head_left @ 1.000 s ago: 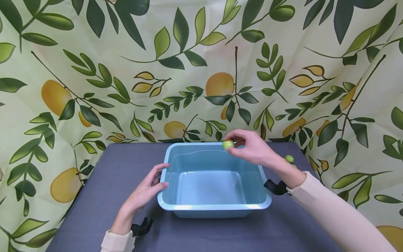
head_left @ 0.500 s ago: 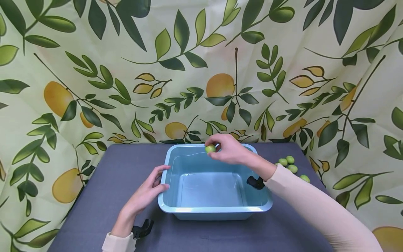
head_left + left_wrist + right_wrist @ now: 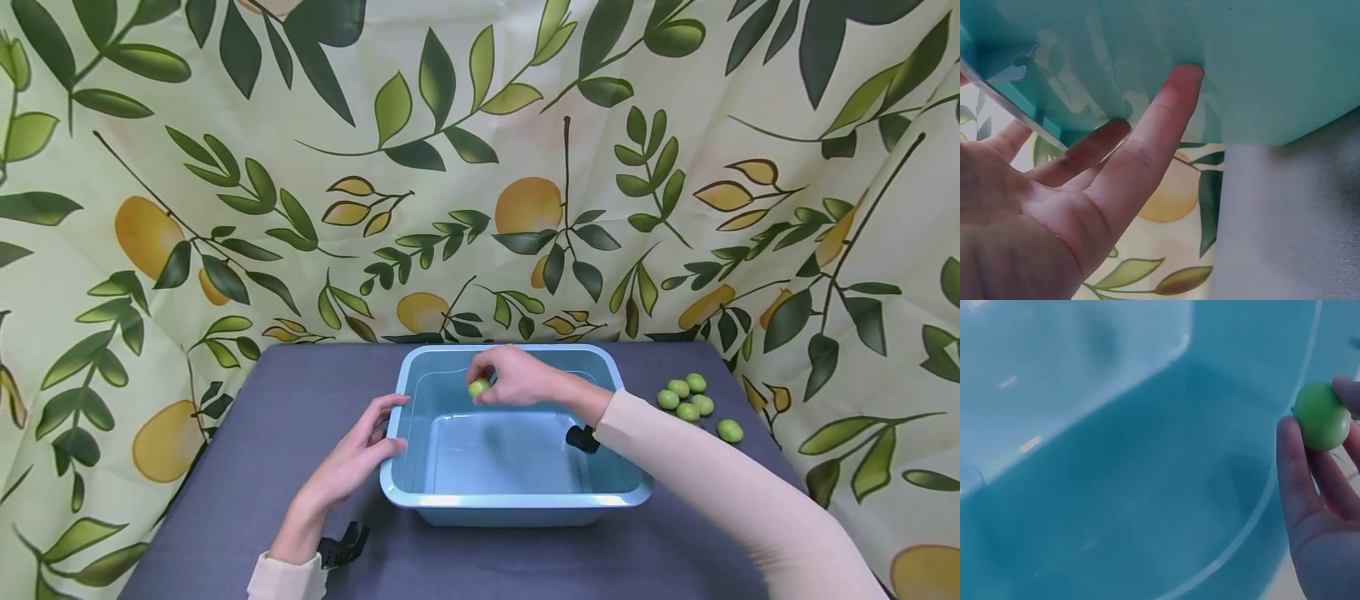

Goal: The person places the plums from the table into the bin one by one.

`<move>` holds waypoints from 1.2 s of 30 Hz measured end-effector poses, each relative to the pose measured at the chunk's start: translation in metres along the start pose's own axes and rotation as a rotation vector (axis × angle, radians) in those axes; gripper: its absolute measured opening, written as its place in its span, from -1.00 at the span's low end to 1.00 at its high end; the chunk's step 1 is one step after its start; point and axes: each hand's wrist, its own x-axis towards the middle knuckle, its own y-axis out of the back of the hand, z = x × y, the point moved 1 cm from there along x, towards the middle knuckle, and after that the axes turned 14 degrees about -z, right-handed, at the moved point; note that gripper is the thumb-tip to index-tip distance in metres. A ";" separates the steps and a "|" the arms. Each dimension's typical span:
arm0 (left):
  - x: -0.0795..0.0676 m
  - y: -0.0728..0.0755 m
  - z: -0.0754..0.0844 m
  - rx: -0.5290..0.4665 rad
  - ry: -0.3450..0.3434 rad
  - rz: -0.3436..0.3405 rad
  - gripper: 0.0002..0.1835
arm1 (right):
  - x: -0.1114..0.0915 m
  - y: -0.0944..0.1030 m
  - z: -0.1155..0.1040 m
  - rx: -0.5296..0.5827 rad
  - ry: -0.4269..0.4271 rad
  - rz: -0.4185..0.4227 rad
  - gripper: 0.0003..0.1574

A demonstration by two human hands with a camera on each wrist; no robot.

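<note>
A light blue plastic basin stands on the cloth-covered table, its inside bare in the head view. My left hand holds its left rim, thumb and a fingertip over the edge. In the left wrist view, other fingers of that hand lie against the wall of the basin. Inside the basin's opening, above the floor and toward the back left, my right hand pinches a small green lime between thumb and fingers. The right wrist view shows this smooth lime at the fingertips, with a tiny nub on one end.
Several more limes lie in a loose group on the table to the right of the basin. Dark grey-blue cloth covers the table. A fabric backdrop printed with leaves and fruit hangs close behind and along the sides.
My right hand has moved left and down with the lime, from the back rim into the basin's opening. The limes at the right have come into view from behind the arm. My left hand stays put.
</note>
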 end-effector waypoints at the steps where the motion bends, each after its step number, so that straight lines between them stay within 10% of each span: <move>1: 0.000 0.000 0.000 0.001 0.001 0.002 -0.42 | 0.002 -0.002 0.002 0.010 -0.007 -0.022 -0.79; 23: 0.002 -0.005 -0.004 -0.037 0.016 0.019 -0.42 | 0.020 -0.039 0.024 0.148 -0.092 -0.264 -0.90; 36: 0.001 -0.004 -0.002 -0.017 0.027 0.030 -0.42 | 0.021 -0.037 0.027 0.069 -0.156 -0.233 -0.82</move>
